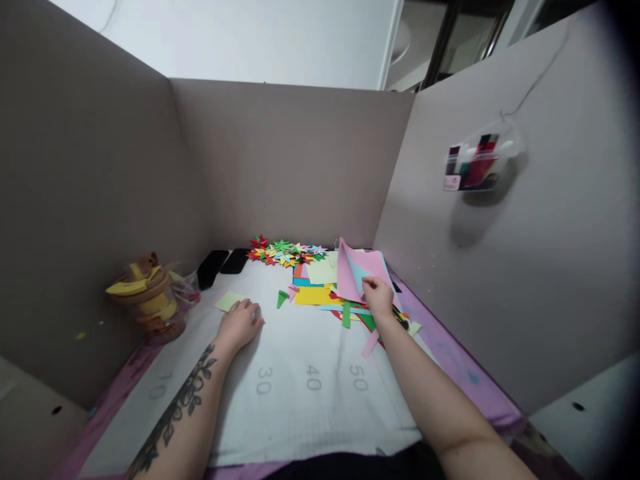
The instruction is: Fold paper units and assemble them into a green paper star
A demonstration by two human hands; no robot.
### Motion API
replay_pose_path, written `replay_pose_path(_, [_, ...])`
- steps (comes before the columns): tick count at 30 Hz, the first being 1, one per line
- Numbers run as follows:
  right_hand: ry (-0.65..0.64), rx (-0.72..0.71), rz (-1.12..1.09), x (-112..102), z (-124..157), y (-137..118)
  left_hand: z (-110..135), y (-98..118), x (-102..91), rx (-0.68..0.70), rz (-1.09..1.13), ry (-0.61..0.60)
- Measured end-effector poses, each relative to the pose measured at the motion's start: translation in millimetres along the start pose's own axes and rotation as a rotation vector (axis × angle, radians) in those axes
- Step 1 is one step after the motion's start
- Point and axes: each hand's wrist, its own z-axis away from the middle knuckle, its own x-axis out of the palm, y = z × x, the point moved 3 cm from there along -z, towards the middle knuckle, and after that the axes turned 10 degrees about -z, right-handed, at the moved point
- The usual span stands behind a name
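Observation:
My right hand (379, 297) pinches the edge of a pink paper sheet (375, 263), whose left part is folded up so that a light blue layer shows beneath. Under and around that sheet lie loose paper strips, among them a green strip (346, 315) and a pink strip (371, 343). A yellow paper piece (313, 295) is just left of the pile. My left hand (241, 327) lies on the white mat (280, 413), fingers loosely spread, nothing gripped. Its fingertips are at the edge of a pale green paper square (229, 301).
Folded paper stars (285, 252) are heaped along the back wall. Two black phone-like slabs (213, 268) lie at the back left, near a brown and yellow cup-like container (153, 300). A clear plastic bag (483, 160) hangs on the right wall. Grey panels enclose three sides.

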Motion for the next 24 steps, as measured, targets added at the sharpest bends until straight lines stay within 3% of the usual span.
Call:
replay_pose_path(5, [0.043,0.019,-0.069,-4,-9,11,0,0,1.3,0.011,-0.007,0.016])
replay_pose_path(10, [-0.037,0.029,-0.072,-2,-13,17,0,0,0.9,0.012,-0.011,0.014])
replay_pose_path(18, [-0.050,-0.002,-0.019,-2,-15,19,1,3,-2.8,0.012,0.018,0.008])
replay_pose_path(24, [-0.207,-0.068,0.152,6,-7,12,2,7,-2.4,0.038,0.002,0.037])
